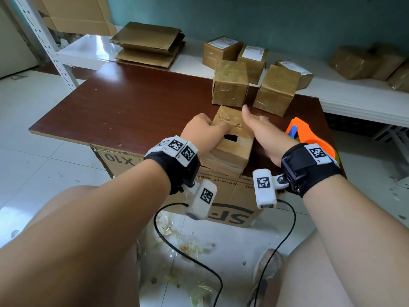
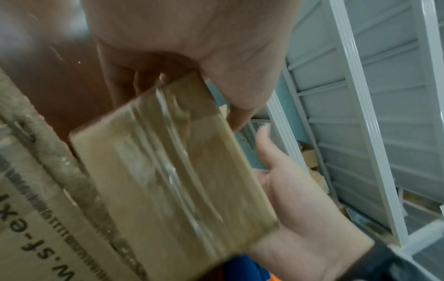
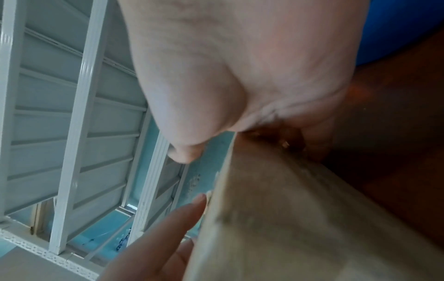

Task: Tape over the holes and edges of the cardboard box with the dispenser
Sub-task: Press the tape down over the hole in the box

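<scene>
A small cardboard box [image 1: 234, 151] wrapped in clear tape stands at the near edge of the brown table [image 1: 132, 107], with a dark rectangular hole [image 1: 230, 137] in its top. My left hand [image 1: 207, 127] grips its left side, thumb lying across the top and fingers down the far side. My right hand [image 1: 259, 129] holds the right side, fingers curled round the far corner and thumb raised off the box. In the left wrist view the taped box [image 2: 173, 171] sits between both palms. The orange tape dispenser [image 1: 309, 136] lies on the table right of my right hand, untouched.
Several taped boxes [image 1: 230, 87] stand at the back of the table and on the white shelf [image 1: 354, 103] behind. Flattened cardboard [image 1: 148, 45] lies at the back left. A large printed carton [image 1: 221, 196] sits under the table edge. Black cables [image 1: 188, 255] cross the floor.
</scene>
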Motion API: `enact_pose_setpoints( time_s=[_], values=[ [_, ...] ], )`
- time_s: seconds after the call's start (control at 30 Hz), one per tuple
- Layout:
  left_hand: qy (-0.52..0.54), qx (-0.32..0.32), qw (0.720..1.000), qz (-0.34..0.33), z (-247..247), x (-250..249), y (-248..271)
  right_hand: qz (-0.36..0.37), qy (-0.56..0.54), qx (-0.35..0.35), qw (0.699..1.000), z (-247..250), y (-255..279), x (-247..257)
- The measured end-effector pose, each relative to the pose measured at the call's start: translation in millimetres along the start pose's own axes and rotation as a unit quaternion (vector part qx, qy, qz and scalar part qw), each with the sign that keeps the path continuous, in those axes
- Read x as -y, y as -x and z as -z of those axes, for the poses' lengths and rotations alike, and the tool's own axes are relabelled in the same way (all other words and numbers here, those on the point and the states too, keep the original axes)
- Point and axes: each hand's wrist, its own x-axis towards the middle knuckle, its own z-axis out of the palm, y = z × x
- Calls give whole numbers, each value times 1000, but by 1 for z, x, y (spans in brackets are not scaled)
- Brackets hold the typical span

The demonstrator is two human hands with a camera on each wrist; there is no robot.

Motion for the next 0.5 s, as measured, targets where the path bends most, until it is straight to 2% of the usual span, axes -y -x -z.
enact_pose_setpoints(
  time_s=[0.1, 0.17, 0.27, 0.33, 0.5],
  values=[
    [30, 51, 997, 47, 2, 7, 0, 12, -30, 18, 999, -2, 10, 6],
    [25, 46, 997, 61, 2, 11, 3, 27, -21, 18, 999, -4, 15, 7],
    [-21, 39, 999, 2, 1, 12, 4, 67, 21, 32, 997, -2, 7, -1],
    [-25, 40, 999, -14, 1, 11, 4, 85, 50, 24, 995, -1, 10, -1],
    [-64, -30, 996, -48, 0, 14, -2, 110, 92, 9, 990, -4, 9, -2]
  ],
)
